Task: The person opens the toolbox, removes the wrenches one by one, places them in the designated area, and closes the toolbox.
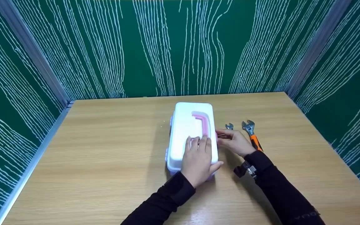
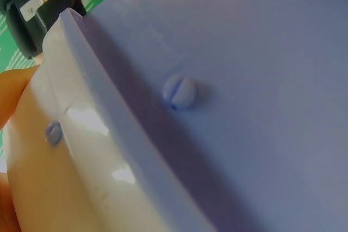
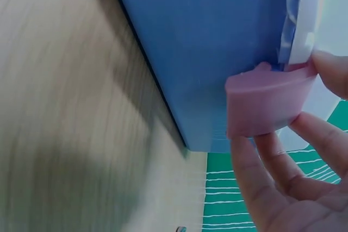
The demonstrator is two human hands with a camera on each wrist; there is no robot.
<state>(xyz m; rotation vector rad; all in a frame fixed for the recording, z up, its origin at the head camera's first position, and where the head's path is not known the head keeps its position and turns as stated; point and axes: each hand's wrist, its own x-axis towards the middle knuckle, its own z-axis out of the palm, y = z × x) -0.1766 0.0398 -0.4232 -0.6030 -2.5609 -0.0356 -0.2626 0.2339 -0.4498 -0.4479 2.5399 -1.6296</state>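
A white plastic box (image 1: pixel 183 125), with a pink carrying handle (image 1: pixel 204 123) folded into its lid, stands lengthwise on the table. My left hand (image 1: pixel 198 161) rests on the near part of the lid, fingers stretched forward and thumb out to the right. In the left wrist view, the lid's rim (image 2: pixel 114 96) juts over the bluish end wall (image 2: pixel 261 80). At the box's right side, my right hand (image 1: pixel 234 142) grips a pink latch (image 3: pixel 269 101), thumb at its top by the lid edge and fingers against its outer side. The latch sticks out from the wall in the right wrist view.
An adjustable wrench (image 1: pixel 254 137) with an orange handle lies right of the box, partly behind the right wrist. Nearer the box, a smaller wrench (image 1: pixel 229 126) shows only its head. Green panels (image 1: pixel 192 47) with white lines surround the wooden table (image 1: pixel 111 150).
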